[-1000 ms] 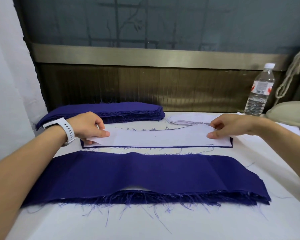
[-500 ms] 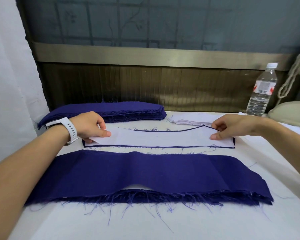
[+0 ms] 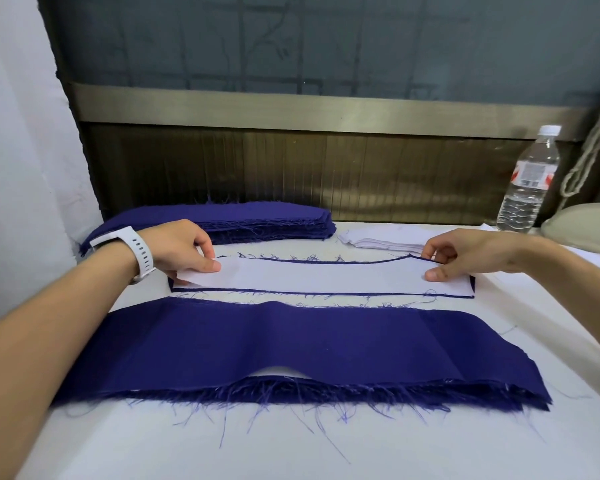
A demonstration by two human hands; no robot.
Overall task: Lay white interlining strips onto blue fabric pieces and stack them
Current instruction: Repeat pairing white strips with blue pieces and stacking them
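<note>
Head view: alignment step in hand. Left hand (image 3: 184,249) and right hand (image 3: 465,252) each pinch one end of the white interlining strip (image 3: 319,277), which lies on a blue fabric piece (image 3: 326,293) mid-tabletop (image 3: 291,445). Next move, as judged: match the edges, release, then stack.

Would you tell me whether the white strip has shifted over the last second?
Yes. The white strip slid toward the person: the blue piece beneath shows its far edge, covered before.

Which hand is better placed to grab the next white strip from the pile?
Probably the right hand: it rests beside the white pile; the left hand holds the strip at its far end.
</note>
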